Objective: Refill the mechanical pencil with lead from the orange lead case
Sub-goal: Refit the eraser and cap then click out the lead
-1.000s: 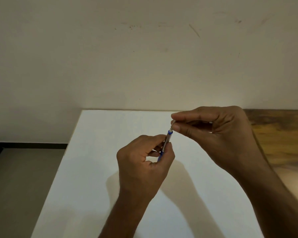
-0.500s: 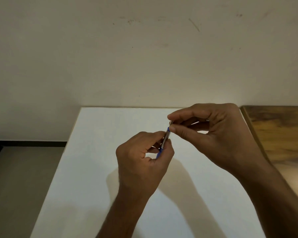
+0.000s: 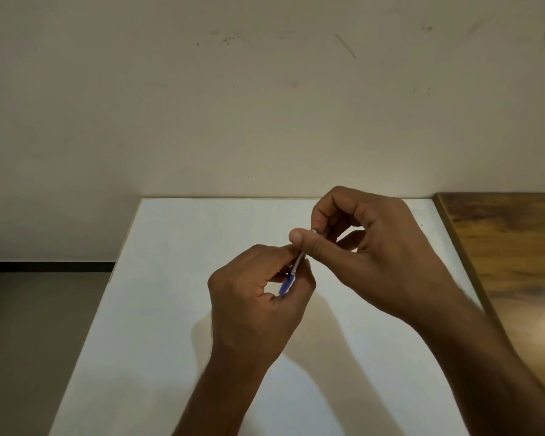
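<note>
A thin mechanical pencil (image 3: pixel 291 276) with a blue and silver barrel stands tilted in my left hand (image 3: pixel 258 297), pinched between thumb and fingers above the white table (image 3: pixel 170 309). My right hand (image 3: pixel 368 256) is just above it, thumb and forefinger closed on the pencil's top end, where a small silver cap (image 3: pixel 314 230) shows at the fingertips. Most of the pencil is hidden by my fingers. The orange lead case is not in view.
A wooden surface (image 3: pixel 510 253) adjoins the white table on the right. A plain wall (image 3: pixel 265 105) rises right behind the table's far edge. Grey floor (image 3: pixel 35 341) lies to the left.
My right thumb and forefinger have come down onto the pencil's top end and now cover it. Both hands have shifted slightly; the left keeps its hold.
</note>
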